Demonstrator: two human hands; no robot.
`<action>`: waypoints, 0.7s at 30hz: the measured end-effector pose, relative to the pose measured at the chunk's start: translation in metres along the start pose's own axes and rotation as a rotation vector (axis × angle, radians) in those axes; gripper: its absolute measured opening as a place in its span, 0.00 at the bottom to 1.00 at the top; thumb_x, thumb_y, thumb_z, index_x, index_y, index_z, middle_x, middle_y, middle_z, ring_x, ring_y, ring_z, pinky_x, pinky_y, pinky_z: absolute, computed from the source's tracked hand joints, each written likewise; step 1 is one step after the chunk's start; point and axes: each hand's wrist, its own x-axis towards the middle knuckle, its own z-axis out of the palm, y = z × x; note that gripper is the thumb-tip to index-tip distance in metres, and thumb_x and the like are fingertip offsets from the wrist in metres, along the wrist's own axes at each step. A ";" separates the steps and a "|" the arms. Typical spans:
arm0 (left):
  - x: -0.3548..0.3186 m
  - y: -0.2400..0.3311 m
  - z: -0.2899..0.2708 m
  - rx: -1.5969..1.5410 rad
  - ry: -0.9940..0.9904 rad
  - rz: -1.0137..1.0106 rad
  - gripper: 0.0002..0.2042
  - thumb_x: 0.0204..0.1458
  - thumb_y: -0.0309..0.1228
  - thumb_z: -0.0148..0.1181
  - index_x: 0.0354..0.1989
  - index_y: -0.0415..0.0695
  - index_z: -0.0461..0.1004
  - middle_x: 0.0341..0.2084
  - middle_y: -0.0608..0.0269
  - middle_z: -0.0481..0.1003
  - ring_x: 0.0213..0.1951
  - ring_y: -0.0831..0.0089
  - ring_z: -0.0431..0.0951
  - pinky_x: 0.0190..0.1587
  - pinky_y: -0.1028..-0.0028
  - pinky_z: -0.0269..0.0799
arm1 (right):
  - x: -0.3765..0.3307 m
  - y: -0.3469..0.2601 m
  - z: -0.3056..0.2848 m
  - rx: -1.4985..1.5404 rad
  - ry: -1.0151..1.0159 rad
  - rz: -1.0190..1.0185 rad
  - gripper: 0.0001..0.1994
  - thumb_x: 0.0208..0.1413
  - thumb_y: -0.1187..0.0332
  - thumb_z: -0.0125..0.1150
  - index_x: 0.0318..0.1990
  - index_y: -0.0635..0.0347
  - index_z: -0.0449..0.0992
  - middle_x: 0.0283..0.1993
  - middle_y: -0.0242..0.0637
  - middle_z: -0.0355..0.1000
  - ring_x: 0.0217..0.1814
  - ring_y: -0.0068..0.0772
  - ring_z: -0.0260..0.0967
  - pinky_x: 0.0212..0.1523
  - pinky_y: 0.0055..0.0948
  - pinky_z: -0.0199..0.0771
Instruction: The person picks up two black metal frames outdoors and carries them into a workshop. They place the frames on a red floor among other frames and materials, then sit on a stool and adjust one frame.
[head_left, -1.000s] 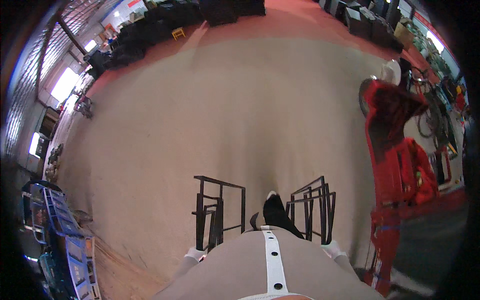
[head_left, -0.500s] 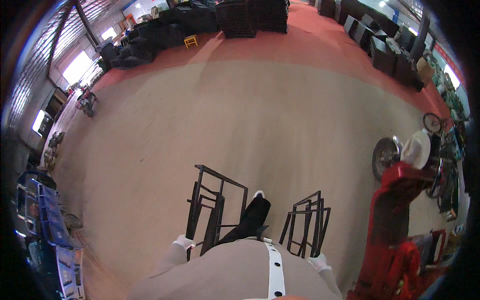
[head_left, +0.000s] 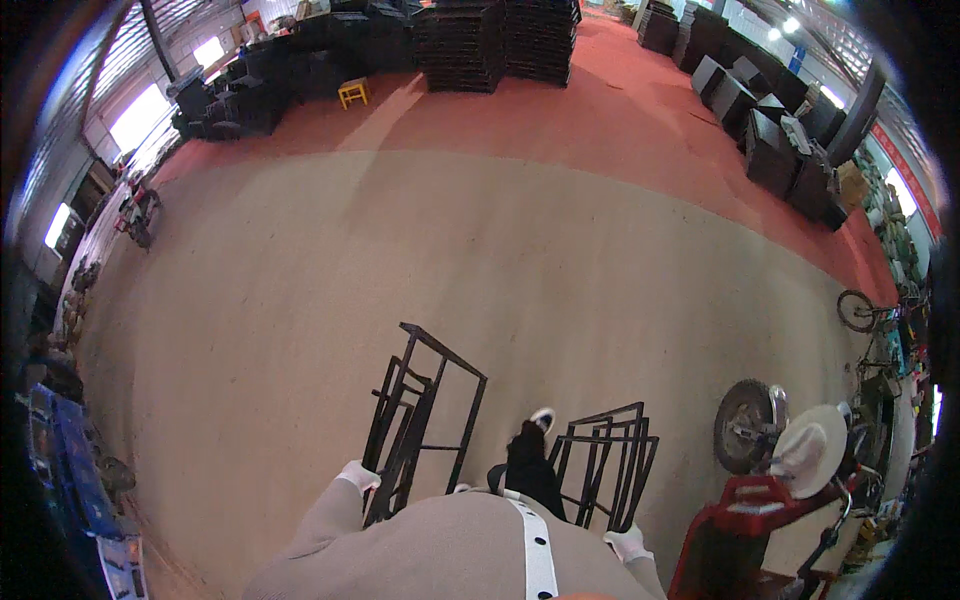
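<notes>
My left hand [head_left: 360, 476], in a white glove, is closed on a bundle of black metal frames [head_left: 415, 437] at my left side. These are thin rectangular frames of welded bars, tilted and overlapping one another. On the other side, my right hand [head_left: 629, 543], gloved in white too, grips a second bundle of similar black metal frames [head_left: 628, 480]. Both bundles hang beside my body and reach forward past my waist. My fingers are partly hidden behind the bars. Between the bundles, one dark trouser leg [head_left: 532, 465] with a light-toed shoe is stretched forward.
A red three-wheeled vehicle [head_left: 735, 525] with a pale hat [head_left: 810, 450] on it stands close on my right. Blue metal racks [head_left: 75, 470] are at the left. Tall black stacks [head_left: 460, 45] and a yellow stool [head_left: 353, 93] stand on the red floor ahead. A motorbike [head_left: 138, 212] is far left.
I have walked forward, carrying both bundles. The red vehicle and blue racks have slid nearer and lower in view. A leg now shows further right, between the bundles. Both hands keep their grip.
</notes>
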 end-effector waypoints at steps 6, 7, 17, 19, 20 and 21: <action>-0.018 0.087 -0.039 0.087 0.006 -0.069 0.15 0.30 0.28 0.70 0.32 0.39 0.81 0.26 0.56 0.81 0.31 0.62 0.82 0.33 0.64 0.77 | 0.015 -0.107 -0.034 0.086 -0.076 0.093 0.26 0.38 0.77 0.72 0.50 0.66 0.75 0.44 0.42 0.77 0.46 0.38 0.75 0.47 0.37 0.75; -0.017 0.116 -0.036 0.165 0.033 -0.088 0.18 0.31 0.29 0.72 0.36 0.40 0.82 0.30 0.55 0.82 0.34 0.61 0.83 0.35 0.64 0.77 | 0.027 -0.129 -0.049 0.075 -0.114 0.113 0.27 0.37 0.78 0.72 0.50 0.66 0.75 0.43 0.42 0.77 0.46 0.38 0.75 0.47 0.37 0.76; 0.019 0.407 -0.101 0.082 -0.003 -0.009 0.15 0.35 0.26 0.67 0.36 0.38 0.81 0.25 0.57 0.79 0.30 0.66 0.80 0.34 0.64 0.75 | 0.214 -0.289 -0.190 0.068 -0.051 0.077 0.34 0.35 0.75 0.74 0.57 0.69 0.73 0.53 0.48 0.77 0.53 0.43 0.76 0.56 0.39 0.77; 0.034 0.462 -0.100 0.061 -0.006 0.021 0.13 0.35 0.27 0.67 0.34 0.38 0.81 0.24 0.57 0.80 0.30 0.65 0.81 0.33 0.64 0.75 | 0.266 -0.318 -0.210 0.001 -0.010 0.071 0.34 0.36 0.75 0.74 0.57 0.68 0.74 0.52 0.46 0.77 0.52 0.41 0.76 0.54 0.38 0.77; 0.044 0.488 -0.098 0.035 -0.011 0.020 0.13 0.35 0.27 0.67 0.32 0.37 0.81 0.23 0.58 0.80 0.30 0.66 0.81 0.33 0.64 0.75 | 0.288 -0.337 -0.221 -0.099 0.033 0.080 0.33 0.36 0.75 0.74 0.56 0.68 0.74 0.51 0.45 0.77 0.51 0.40 0.77 0.53 0.37 0.78; 0.058 0.516 -0.094 0.040 -0.029 -0.003 0.12 0.35 0.27 0.67 0.31 0.37 0.81 0.23 0.58 0.80 0.30 0.66 0.81 0.32 0.64 0.75 | 0.307 -0.360 -0.234 -0.220 0.059 0.142 0.32 0.36 0.75 0.73 0.56 0.68 0.75 0.50 0.44 0.78 0.50 0.39 0.77 0.51 0.37 0.78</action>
